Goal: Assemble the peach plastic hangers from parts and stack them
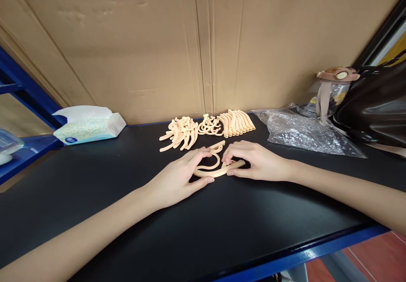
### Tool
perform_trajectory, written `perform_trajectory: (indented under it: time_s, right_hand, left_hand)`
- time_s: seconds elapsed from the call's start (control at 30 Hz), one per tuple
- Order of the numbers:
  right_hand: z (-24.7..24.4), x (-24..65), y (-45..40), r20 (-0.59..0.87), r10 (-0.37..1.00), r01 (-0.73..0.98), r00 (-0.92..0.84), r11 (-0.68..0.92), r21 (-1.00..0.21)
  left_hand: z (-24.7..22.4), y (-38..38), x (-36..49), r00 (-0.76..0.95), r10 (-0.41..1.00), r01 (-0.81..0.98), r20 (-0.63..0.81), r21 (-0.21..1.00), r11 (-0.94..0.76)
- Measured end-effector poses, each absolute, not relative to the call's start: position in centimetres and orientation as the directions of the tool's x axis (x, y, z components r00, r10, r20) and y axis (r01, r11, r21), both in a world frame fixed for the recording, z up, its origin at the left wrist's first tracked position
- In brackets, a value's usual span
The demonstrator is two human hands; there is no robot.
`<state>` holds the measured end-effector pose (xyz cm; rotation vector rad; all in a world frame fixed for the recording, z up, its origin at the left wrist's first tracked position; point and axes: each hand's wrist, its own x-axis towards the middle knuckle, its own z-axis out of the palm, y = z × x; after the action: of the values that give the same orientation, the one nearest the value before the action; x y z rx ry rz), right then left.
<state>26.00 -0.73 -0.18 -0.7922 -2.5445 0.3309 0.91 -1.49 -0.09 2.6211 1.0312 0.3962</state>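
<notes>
Curved beige pieces point(218, 172) lie on the black table between my two hands, one long and bowed along the near side, another looped behind it. My left hand point(182, 176) grips the left end of these pieces, thumb in front and fingers behind. My right hand point(253, 161) pinches the right end of the long bowed piece between thumb and fingers. Just behind the hands lie a loose pile of curved beige pieces point(182, 131), a small heap of hooked pieces point(209, 125) and a neat row of curved strips point(237, 122).
A tissue pack point(90, 127) sits at the left rear. Crumpled clear plastic bags point(304, 131) lie at the right rear, before a bottle point(338, 89) and a dark glossy bag point(374, 104). Cardboard point(158, 45) stands behind the black table point(203, 227).
</notes>
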Motion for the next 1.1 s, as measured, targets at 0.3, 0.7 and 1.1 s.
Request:
perform_trajectory:
  time_s: [0.3,0.7,1.1]
  right_hand:
    - [-0.26,26.13,-0.58,0.39,0.559,0.488,-0.732,0.829,-0.273]
    - [-0.3,26.08,-0.59,0.391,0.567,0.498,-0.725,0.824,-0.271]
    - [-0.31,25.99,-0.56,0.384,0.575,0.512,-0.722,0.818,-0.261]
  left_hand:
    - [0.14,-1.59,0.9,0.717,0.681,0.606,0.152,0.347,-0.716]
    - [0.32,-1.66,0.94,0.716,0.683,0.613,0.148,0.335,-0.715]
    - [0.45,-1.75,1.09,0.711,0.687,0.624,0.152,0.317,-0.715]
